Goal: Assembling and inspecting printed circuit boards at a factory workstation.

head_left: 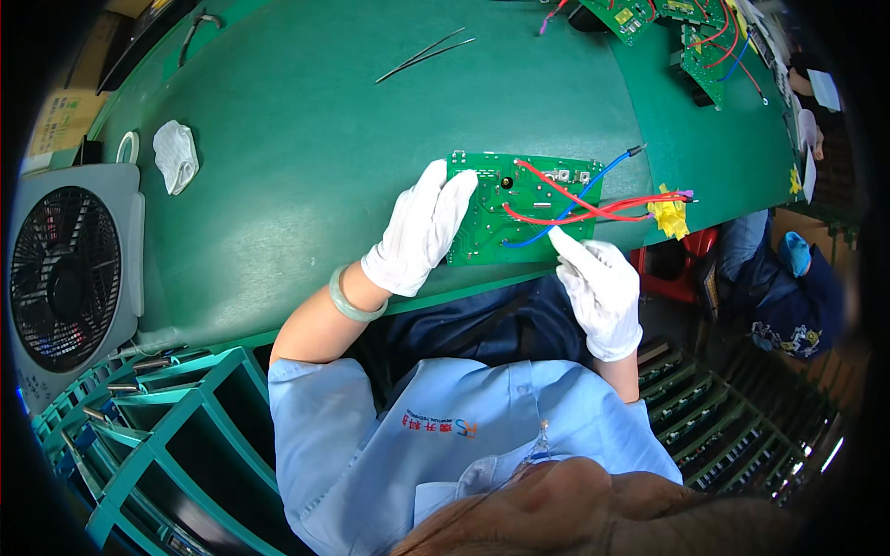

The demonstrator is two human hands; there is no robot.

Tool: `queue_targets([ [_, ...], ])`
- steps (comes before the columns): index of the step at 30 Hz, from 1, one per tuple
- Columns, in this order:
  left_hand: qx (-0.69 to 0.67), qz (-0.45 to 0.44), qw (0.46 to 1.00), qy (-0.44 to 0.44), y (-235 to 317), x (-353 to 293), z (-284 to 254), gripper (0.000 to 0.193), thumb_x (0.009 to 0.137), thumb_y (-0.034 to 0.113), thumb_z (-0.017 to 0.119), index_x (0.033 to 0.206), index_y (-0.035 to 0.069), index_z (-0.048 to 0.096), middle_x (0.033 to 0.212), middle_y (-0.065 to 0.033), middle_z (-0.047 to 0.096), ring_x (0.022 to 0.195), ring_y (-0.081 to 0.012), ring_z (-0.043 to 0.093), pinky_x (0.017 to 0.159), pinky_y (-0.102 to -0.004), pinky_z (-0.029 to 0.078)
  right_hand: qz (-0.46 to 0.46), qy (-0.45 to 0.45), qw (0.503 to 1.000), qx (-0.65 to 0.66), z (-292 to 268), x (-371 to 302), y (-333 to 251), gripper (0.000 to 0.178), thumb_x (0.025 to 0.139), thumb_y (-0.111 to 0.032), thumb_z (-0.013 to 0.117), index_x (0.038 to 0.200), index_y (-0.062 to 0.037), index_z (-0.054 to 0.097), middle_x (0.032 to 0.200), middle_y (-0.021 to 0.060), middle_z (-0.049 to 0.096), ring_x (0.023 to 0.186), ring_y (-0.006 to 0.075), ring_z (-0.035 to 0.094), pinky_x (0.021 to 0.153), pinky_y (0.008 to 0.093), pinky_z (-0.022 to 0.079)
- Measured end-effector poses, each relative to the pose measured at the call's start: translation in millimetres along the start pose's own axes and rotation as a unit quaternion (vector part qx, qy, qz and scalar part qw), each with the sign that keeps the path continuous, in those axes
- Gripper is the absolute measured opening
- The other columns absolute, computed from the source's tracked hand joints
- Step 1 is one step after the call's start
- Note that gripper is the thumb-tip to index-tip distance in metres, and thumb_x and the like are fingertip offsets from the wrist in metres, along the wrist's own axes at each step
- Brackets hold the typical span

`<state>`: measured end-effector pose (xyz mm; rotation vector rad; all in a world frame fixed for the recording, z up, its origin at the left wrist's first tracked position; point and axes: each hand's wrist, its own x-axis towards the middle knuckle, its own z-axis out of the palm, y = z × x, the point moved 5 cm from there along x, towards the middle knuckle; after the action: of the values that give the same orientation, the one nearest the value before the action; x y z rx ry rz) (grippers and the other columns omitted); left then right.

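Note:
A green circuit board [477, 222] lies by the near edge of the green table. My left hand [422, 222], in a white glove, grips the board's left edge, its fingers close together and the thumb out of sight. Red wires [593, 210] and a blue wire [593, 178] rise from the board and reach past its right side. At the lower right of the board is my right hand [601, 292], also gloved, its fingers curled closed and a fingertip beside the blue wire's lower end. What it pinches, if anything, is hidden. Yellow tape [669, 216] sits by the red wires' ends.
Two thin black strips [422, 60] and a crumpled white cloth [175, 157] lie on the table [306, 120]. A grey fan [69, 269] stands at the left. More wired boards [700, 69] are at the far right. Green racks [176, 435] flank me below.

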<state>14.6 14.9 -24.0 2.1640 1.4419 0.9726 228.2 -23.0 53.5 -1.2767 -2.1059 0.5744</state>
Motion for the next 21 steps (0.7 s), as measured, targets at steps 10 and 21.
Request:
queue_targets([
  [10,-0.045,-0.033,0.998,-0.006,6.1,-0.4,-4.9,0.035,0.075,-0.003,0.071,0.109,-0.005,0.063,0.107,-0.021,0.06,0.074,-0.0259,0.061,0.06,-0.0309,0.048,0.043,0.085,0.994,-0.051,8.1,19.5,-10.8,0.025,0.078,-0.005,0.071,0.103,-0.0021,0.066,0.068,0.0111,0.06,0.055,0.0244,0.057,0.054,0.0325,0.046],
  [21,-0.1,-0.027,0.995,0.006,-2.3,-1.7,3.8,0.04,0.076,-0.005,0.069,0.115,-0.007,0.059,0.104,-0.0209,0.059,0.077,-0.0272,0.061,0.059,-0.0323,0.047,0.073,0.052,0.996,0.018,8.7,14.5,-6.3,0.015,0.078,-0.004,0.072,0.092,-0.0002,0.066,0.079,0.012,0.068,0.064,0.0237,0.064,0.058,0.0302,0.05],
])
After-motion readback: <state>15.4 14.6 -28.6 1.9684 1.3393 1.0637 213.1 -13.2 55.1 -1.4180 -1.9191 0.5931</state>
